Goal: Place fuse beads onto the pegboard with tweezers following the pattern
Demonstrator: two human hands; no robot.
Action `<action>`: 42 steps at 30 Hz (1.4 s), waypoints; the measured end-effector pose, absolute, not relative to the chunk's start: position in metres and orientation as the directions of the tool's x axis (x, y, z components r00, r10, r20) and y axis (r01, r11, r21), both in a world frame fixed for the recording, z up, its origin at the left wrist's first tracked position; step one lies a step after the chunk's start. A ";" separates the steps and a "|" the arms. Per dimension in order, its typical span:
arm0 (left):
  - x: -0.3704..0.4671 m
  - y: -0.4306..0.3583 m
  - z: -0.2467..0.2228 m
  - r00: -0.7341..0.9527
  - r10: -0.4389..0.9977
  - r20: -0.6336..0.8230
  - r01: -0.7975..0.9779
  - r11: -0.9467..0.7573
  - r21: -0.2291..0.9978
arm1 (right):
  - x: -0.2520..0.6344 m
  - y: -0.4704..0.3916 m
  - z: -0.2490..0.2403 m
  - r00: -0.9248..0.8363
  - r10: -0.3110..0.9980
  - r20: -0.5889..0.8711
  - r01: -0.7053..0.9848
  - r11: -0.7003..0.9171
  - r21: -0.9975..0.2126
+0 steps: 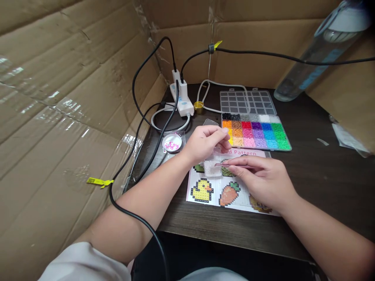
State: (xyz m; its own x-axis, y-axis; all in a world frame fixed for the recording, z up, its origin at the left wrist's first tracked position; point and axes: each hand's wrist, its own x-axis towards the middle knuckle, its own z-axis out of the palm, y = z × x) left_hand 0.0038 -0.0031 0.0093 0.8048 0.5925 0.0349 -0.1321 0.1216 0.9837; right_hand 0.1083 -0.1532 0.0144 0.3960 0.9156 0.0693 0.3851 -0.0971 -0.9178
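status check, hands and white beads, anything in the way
Right hand grips tweezers, tips over white beads in clear box; left hand near bead tray, fingers curled; black cable crosses left forearm.

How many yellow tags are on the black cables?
2. One yellow tag is at left, below mid-height; another yellow tag is near top centre, beside a dark clip. Others may be hidden.

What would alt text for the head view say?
The right hand holds tweezers over a small box of white beads on a pattern sheet; the left hand is just above. Behind sit a bead tray and a power strip.
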 end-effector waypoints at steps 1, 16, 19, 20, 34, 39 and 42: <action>0.004 -0.003 0.009 0.805 0.592 0.035 -0.133 0.123 0.983 | 0.108 -0.153 0.015 0.398 0.915 0.067 0.380 -0.097 -0.920; 0.005 -0.003 0.007 0.805 0.593 0.036 -0.147 0.140 0.979 | 0.109 -0.153 0.016 0.394 0.917 0.054 0.363 -0.102 -0.926; 0.005 -0.003 0.008 0.805 0.593 0.034 -0.146 0.142 0.979 | 0.109 -0.153 0.016 0.393 0.917 0.070 0.375 -0.090 -0.922; 0.005 -0.003 0.008 0.804 0.594 0.032 -0.144 0.142 0.979 | 0.109 -0.153 0.016 0.393 0.916 0.075 0.381 -0.088 -0.920; 0.005 -0.004 0.009 0.794 0.607 0.027 -0.135 0.133 0.982 | 0.109 -0.154 0.014 0.383 0.922 0.058 0.382 -0.101 -0.919; 0.006 -0.004 0.009 0.793 0.608 0.020 -0.123 0.127 0.984 | 0.109 -0.153 0.014 0.389 0.920 0.054 0.377 -0.105 -0.920; 0.006 -0.004 0.009 0.795 0.606 0.019 -0.120 0.125 0.985 | 0.109 -0.153 0.013 0.392 0.918 0.059 0.380 -0.103 -0.919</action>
